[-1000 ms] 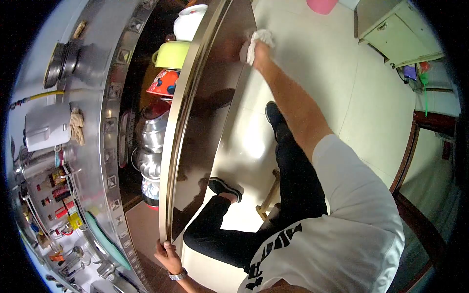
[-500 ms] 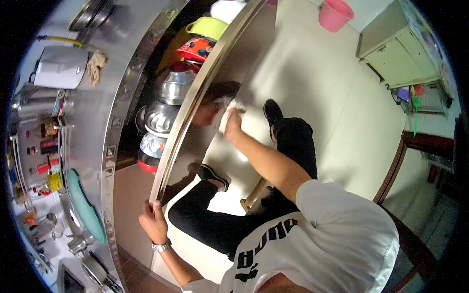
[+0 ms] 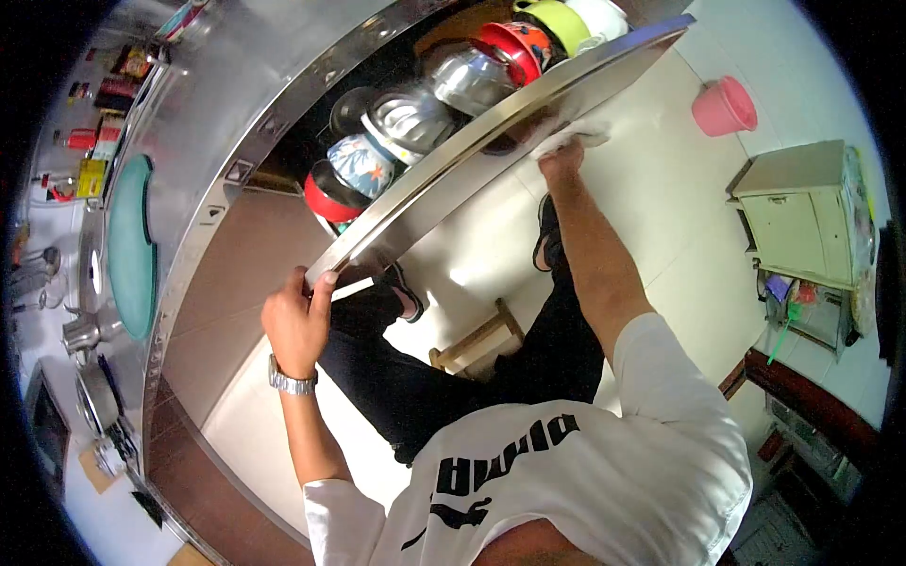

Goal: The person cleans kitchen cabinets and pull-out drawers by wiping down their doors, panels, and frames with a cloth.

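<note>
A long cabinet door with a metal edge runs diagonally across the upper middle. My left hand, with a metal watch on the wrist, pinches the door's lower-left corner between thumb and fingers. Against the door's outer face my right hand holds a white cloth, partly blurred. Behind the door stand steel bowls, a patterned bowl, a red bowl, an orange-red bowl and a yellow-green pot.
Below the door a small wooden stool stands between my legs. A pink bucket and a pale green cabinet are at the right. On the left, a steel counter carries a teal oval object and bottles.
The view has turned, and the door now lies more level. My right hand with the cloth has moved down the door, then back up along it. My left hand still grips the corner.
</note>
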The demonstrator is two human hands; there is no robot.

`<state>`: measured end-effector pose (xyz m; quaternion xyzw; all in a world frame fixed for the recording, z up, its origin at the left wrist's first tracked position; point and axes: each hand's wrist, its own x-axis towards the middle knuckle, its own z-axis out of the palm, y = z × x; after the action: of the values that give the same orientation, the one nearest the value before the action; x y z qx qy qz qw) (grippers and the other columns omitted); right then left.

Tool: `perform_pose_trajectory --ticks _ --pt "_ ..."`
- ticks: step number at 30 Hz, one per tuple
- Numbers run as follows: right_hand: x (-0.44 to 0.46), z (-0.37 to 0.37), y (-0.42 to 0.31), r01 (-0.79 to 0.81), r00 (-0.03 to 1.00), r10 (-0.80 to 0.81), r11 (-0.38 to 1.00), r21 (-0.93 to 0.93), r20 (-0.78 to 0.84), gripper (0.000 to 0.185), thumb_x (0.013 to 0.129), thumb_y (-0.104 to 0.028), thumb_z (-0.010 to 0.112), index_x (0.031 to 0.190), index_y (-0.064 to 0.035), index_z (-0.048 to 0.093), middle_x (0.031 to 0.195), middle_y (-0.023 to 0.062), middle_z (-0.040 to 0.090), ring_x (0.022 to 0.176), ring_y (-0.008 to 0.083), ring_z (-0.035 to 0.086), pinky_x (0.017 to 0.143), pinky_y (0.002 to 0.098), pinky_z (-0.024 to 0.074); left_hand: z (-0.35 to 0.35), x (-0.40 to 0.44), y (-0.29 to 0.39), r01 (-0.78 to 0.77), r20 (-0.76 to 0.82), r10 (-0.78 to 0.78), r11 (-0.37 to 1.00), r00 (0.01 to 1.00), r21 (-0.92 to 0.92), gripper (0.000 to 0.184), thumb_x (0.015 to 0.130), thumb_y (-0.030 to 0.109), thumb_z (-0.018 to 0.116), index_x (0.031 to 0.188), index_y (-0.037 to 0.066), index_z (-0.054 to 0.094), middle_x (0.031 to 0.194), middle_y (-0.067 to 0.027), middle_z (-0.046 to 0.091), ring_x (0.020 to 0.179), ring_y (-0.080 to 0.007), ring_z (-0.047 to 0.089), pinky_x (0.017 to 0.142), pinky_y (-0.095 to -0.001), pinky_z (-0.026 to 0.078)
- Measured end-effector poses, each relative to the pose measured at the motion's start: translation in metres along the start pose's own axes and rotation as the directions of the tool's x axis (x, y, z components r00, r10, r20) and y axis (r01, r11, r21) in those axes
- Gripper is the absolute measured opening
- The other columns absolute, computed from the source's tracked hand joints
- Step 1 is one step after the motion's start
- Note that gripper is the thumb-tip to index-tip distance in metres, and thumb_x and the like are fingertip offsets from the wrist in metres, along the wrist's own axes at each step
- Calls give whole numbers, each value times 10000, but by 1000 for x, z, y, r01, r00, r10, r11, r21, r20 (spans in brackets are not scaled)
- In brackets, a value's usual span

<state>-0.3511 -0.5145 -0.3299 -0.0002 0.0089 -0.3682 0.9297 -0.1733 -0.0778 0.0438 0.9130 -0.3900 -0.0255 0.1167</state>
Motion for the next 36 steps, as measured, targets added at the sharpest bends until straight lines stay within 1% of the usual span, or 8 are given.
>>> perform_pose_trajectory --ticks 3,5,16,22,26,30,34,36 --pt "-4 28 48 213 928 -276 944 -250 -251 329 886 -393 348 954 -152 560 877 54 618 763 286 582 720 496 483 5 0 -6 -24 -13 24 1000 1000 3 538 850 509 536 822 -24 612 589 -187 554 542 -354 564 508 -406 420" --pt "-15 -23 83 125 992 -128 984 -130 -15 314 859 -395 388 948 -144 554 845 77 612 769 293 587 705 472 488 5 0 -4 -4 -11 4 1000 1000 -17 548 852 518 529 829 -24 611 588 -184 553 543 -352 563 510 -406 420" --pt "-154 116 321 -301 796 335 942 150 -505 560 952 -495 222 1322 -108 387 1368 109 407 1260 290 364 1070 422 263 1 0 -2 2 2 -1 1000 1000 -17 549 854 531 517 815 -11 591 587 -175 555 556 -346 570 509 -400 421" --pt "-163 94 319 -537 728 460 844 -5 -508 415 949 -397 308 1118 -83 519 1096 107 572 1036 281 529 940 421 410 1 1 -14 25 -31 -33 977 999 -213 537 874 476 508 974 -46 580 589 -176 562 576 -329 589 528 -397 436" --pt "-175 136 294 -687 655 532 716 -127 -537 273 935 -253 409 1075 -53 531 1023 93 591 939 246 558 865 381 457 24 -14 -33 202 -25 -446 455 895 -867 627 915 524 407 1106 -54 560 709 -105 605 608 -189 614 535 -297 492" --pt "-184 227 279 -693 707 485 618 -370 -515 274 941 -239 429 1082 -37 551 1068 94 583 963 238 560 858 367 454 56 -49 -23 512 283 -554 315 783 -799 461 918 441 463 813 7 577 552 -57 539 473 -142 551 441 -270 446" --pt "-191 293 272 -406 819 418 -60 -912 -392 284 922 -247 482 991 6 591 1037 151 599 985 273 555 887 387 407 90 -88 11 514 600 -191 -358 777 -779 810 875 662 332 1343 1 335 927 -123 608 668 -170 611 538 -271 490" --pt "-195 301 273 707 608 755 -374 -601 245 339 879 -249 548 1057 40 557 1160 202 546 1016 381 522 948 421 361 82 -82 35 255 481 -344 -531 807 -808 692 888 633 350 1169 9 456 772 -93 605 588 -140 590 479 -235 474"
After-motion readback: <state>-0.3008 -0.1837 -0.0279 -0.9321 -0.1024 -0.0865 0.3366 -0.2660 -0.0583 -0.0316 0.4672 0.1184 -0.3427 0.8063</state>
